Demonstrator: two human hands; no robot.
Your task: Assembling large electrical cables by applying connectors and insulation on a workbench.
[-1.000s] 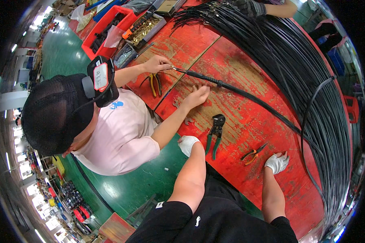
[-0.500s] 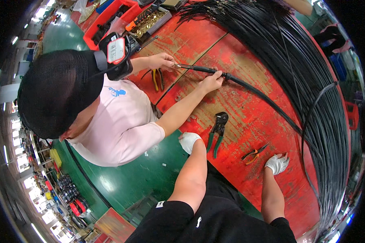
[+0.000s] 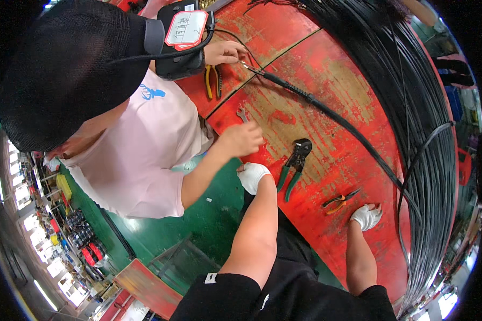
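My left hand [image 3: 253, 177], in a white glove with bare fingertips, rests at the table's near edge; its fingers are mostly hidden. It is beside the green-handled cutters [image 3: 294, 168]. On the tabletop lies my right hand [image 3: 367, 216], gloved alike, fingers loosely bent and apart with nothing visible in them. Close to it are small orange-and-black pliers [image 3: 340, 201]. At the left, a co-worker's left hand [image 3: 226, 52] holds the metal end of a thick black cable [image 3: 337, 116]. The co-worker's right hand [image 3: 242, 140] is at a small wrench [image 3: 242, 114]; whether it grips it I cannot tell.
A large bundle of black cables [image 3: 431, 144] curves along the far right side of the worn red table [image 3: 326, 75]. Yellow-handled pliers [image 3: 213, 83] lie by the co-worker. The co-worker's cap [image 3: 69, 69] and body fill the left. Below is green floor [image 3: 214, 227].
The co-worker's right hand has let go of the cable and come back toward the near edge, by the wrench. My two hands have stayed in place while the view shifted slightly.
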